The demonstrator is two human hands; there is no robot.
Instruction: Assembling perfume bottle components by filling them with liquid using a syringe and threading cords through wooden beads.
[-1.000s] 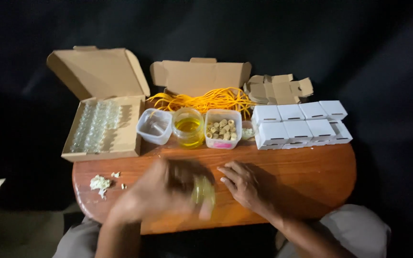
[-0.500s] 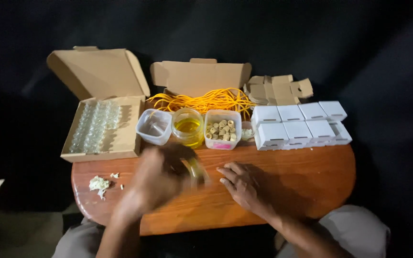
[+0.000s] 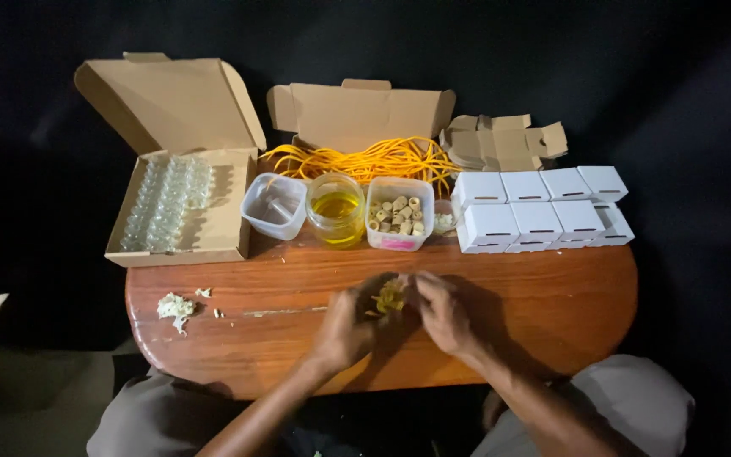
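1. The left hand (image 3: 350,326) and the right hand (image 3: 442,311) are meeting over the near middle of the wooden table (image 3: 552,296), both curled closed around one small yellowish bottle (image 3: 389,295) held between the fingertips just above the wood.
2. Judging from that grip, it would be wise to be keeping the bottle upright and steady in one hand while the other is working at its top, with gentle pressure, since it looks like glass.
3. Far left, an open cardboard box (image 3: 222,224) is holding rows of small clear glass bottles (image 3: 167,203).
4. Right of it, a clear plastic tub (image 3: 274,206) is sitting; what is in it I cannot tell.
5. A round jar (image 3: 336,208) is holding yellow liquid.
6. Beside that, a square tub (image 3: 398,213) is holding small corks.
7. Behind these, a second open box (image 3: 361,110) is spilling orange cords (image 3: 365,159).
8. Far right, small white boxes (image 3: 539,207) are standing closed in rows, with folded cardboard flats (image 3: 501,140) behind.
9. Pale scraps (image 3: 176,306) are lying near left.
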